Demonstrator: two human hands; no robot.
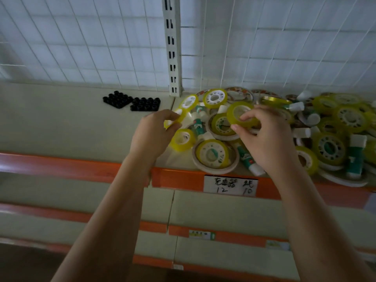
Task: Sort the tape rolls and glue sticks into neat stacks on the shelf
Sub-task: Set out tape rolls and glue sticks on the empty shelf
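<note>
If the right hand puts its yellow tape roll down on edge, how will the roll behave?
The yellow tape roll in the right hand is a round, narrow ring, so on edge it would probably roll or topple. Laid flat, like the rolls on the shelf, it should stay.

- A white wire grid panel (81, 47) backs the shelving.
- A slotted white upright post (173, 45) divides it.
- Orange edge strips (61, 165) front the pale tiers.
- Light is dim.
</note>
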